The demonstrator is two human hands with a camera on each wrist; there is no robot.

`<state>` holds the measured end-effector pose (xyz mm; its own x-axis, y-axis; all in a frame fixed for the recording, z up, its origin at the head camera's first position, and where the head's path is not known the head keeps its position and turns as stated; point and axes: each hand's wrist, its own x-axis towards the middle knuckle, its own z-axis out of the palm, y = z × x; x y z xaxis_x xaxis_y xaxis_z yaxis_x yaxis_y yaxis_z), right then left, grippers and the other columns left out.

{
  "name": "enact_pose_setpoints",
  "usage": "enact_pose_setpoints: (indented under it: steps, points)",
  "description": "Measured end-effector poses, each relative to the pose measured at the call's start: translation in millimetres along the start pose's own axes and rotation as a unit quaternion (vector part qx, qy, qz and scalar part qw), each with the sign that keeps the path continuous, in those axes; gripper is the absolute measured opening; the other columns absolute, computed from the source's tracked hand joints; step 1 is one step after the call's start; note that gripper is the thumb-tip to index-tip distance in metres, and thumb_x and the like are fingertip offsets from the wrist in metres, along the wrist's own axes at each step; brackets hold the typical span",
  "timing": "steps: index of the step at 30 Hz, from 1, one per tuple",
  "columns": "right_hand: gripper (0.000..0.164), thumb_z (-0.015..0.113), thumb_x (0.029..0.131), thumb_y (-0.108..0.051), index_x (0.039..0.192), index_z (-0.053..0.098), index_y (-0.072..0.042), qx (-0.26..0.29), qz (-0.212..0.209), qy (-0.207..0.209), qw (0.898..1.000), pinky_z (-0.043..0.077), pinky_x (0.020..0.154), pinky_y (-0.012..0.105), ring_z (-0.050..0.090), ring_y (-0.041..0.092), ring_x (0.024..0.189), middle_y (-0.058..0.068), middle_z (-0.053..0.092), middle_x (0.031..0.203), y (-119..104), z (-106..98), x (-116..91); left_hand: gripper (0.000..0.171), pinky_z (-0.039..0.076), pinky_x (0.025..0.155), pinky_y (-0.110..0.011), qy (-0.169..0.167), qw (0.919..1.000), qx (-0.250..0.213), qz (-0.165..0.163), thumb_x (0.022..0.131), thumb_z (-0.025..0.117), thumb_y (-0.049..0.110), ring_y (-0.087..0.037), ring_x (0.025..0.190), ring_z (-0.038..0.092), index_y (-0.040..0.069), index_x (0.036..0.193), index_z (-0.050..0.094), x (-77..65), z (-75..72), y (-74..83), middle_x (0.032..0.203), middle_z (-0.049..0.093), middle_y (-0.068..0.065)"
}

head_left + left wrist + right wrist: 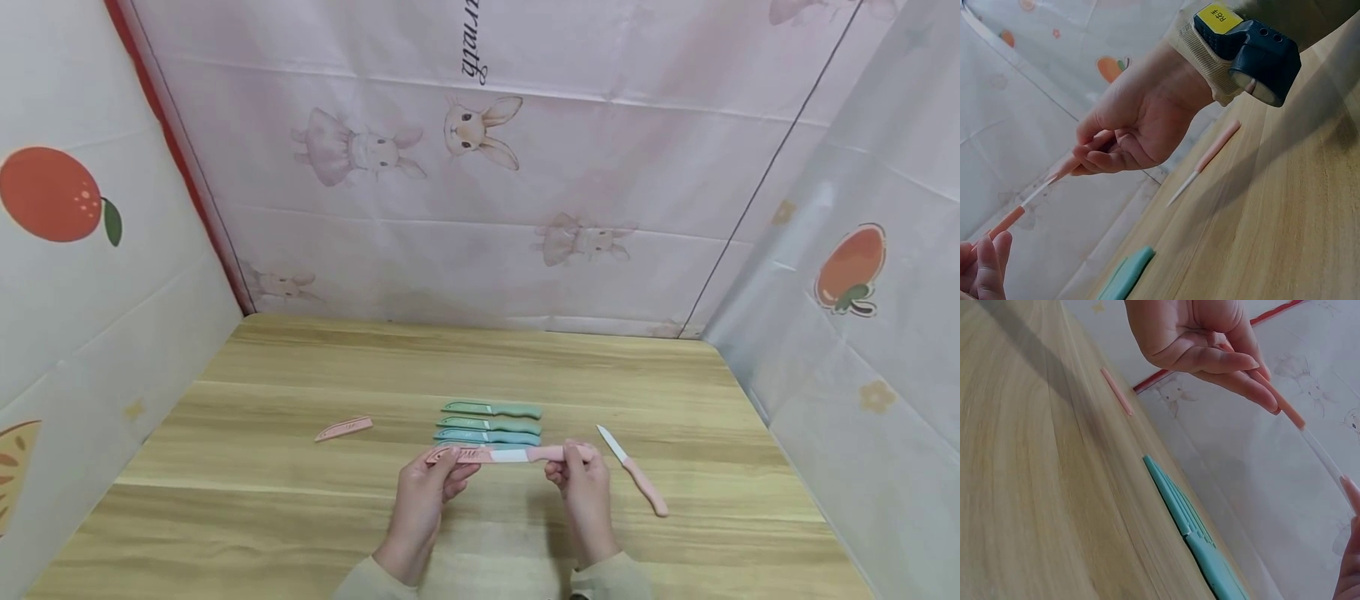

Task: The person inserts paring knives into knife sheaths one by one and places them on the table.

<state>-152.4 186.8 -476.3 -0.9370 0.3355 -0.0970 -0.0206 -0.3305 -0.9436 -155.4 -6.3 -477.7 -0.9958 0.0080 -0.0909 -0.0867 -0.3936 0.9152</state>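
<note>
Between my two hands, in the head view, a pink-handled knife (546, 453) lies level above the table, its white blade (510, 456) partly inside a pink sheath (474, 455). My left hand (422, 497) pinches the sheath between thumb and fingers. By its handle end, my right hand (588, 493) grips the knife. Part of the blade shows bare between sheath and handle. In the left wrist view, the right hand (1141, 119) covers most of the handle. The left hand (1210, 337) holds the sheath in the right wrist view.
Several sheathed green and blue knives (487, 422) lie in a row just beyond my hands, the nearest partly hidden. A second pink sheath (345, 428) rests at left. An unsheathed pink knife (637, 479) lies at right on the wooden table (225, 517). Printed curtains surround the table.
</note>
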Motion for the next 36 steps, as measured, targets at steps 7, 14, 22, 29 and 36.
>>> enact_pose_setpoints:
  steps: [7,14,22,29,36]
  points:
    - [0.024,0.04,0.1,-0.011,0.099,0.05,0.011,-0.014,-0.013,-0.011,1.0,0.047,0.055,0.017,0.051,0.006,0.059,0.007,0.056,0.103,2.5,-0.4,1.1,0.031,0.054,0.06,-0.018,0.012,0.9999,0.002,-0.005,0.094,0.057,0.013,-0.014,0.076,0.069,-0.013,0.109,0.053,1.2,1.3,-0.5,0.088,0.07,-0.015]
    - [0.018,0.043,0.1,-0.016,0.099,0.045,0.002,-0.036,0.004,-0.003,0.999,0.043,0.054,0.02,0.047,0.009,0.056,0.0,0.051,0.072,2.2,0.2,1.1,0.031,0.054,0.059,-0.017,0.012,0.9999,-0.004,-0.003,0.095,0.054,0.012,-0.013,0.075,0.069,-0.014,0.112,0.052,0.0,2.4,0.9,0.09,0.07,-0.016]
    - [0.031,0.042,0.1,-0.013,0.098,0.056,0.015,-0.046,-0.026,-0.014,0.999,0.037,0.05,0.018,0.042,0.007,0.052,0.006,0.042,0.088,2.2,1.5,0.0,0.031,0.054,0.059,-0.017,0.012,0.9999,-0.002,-0.009,0.095,0.054,0.013,-0.013,0.075,0.069,-0.013,0.112,0.053,0.5,2.5,-0.2,0.089,0.07,-0.015]
    - [0.019,0.043,0.1,-0.014,0.105,0.044,0.004,-0.051,-0.012,-0.01,0.999,0.036,0.048,0.018,0.041,0.007,0.05,0.0,0.043,0.064,2.7,3.0,-0.5,0.03,0.053,0.059,-0.016,0.013,0.9999,-0.003,-0.009,0.095,0.054,0.012,-0.013,0.075,0.069,-0.013,0.111,0.054,0.3,3.0,-1.6,0.087,0.07,-0.013]
    - [0.017,0.041,0.1,-0.013,0.101,0.045,0.004,-0.052,-0.009,-0.012,0.999,0.035,0.048,0.018,0.04,0.008,0.049,0.0,0.04,0.06,5.9,2.0,-0.2,0.031,0.053,0.058,-0.016,0.014,0.9998,-0.007,-0.007,0.095,0.054,0.013,-0.013,0.075,0.069,-0.013,0.112,0.054,-0.8,3.1,-2.0,0.088,0.07,-0.014]
